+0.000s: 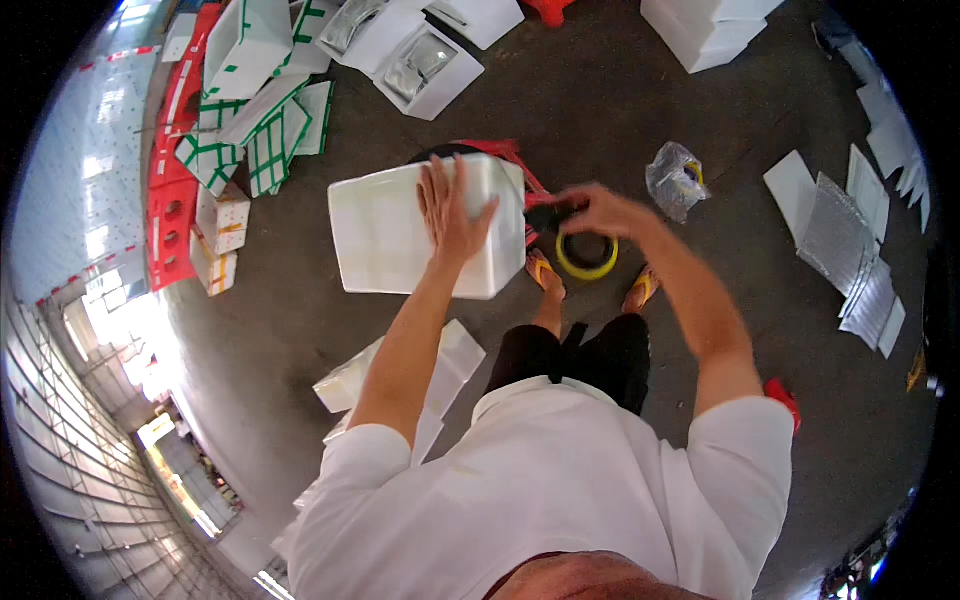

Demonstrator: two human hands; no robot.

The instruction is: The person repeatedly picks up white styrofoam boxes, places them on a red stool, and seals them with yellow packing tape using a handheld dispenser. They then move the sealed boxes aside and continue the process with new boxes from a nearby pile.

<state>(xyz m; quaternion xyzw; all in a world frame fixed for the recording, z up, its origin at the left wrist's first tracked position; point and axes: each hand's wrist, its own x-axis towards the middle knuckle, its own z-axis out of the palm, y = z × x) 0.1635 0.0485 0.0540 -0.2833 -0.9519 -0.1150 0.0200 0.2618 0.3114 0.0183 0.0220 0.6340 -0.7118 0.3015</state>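
Observation:
A white foam box (385, 235) rests in front of me on a red stool, mostly hidden beneath it. My left hand (452, 215) lies flat across the box with its fingers spread. Beside the box's right end, my right hand (605, 215) is closed, somewhat blurred, round a black tape dispenser (548, 215). A large roll of yellow tape (588, 270) hangs just below that hand and seems to belong to the dispenser. The red stool (510, 152) shows behind the box's right end.
White foam pieces (455, 370) lie by my left arm. Boxes with green tape (275, 140) pile up at far left, along a red barrier (172, 215). Open boxes (430, 75) stand ahead. A clear plastic bag (677, 180) and silvery sheets (840, 245) lie to the right.

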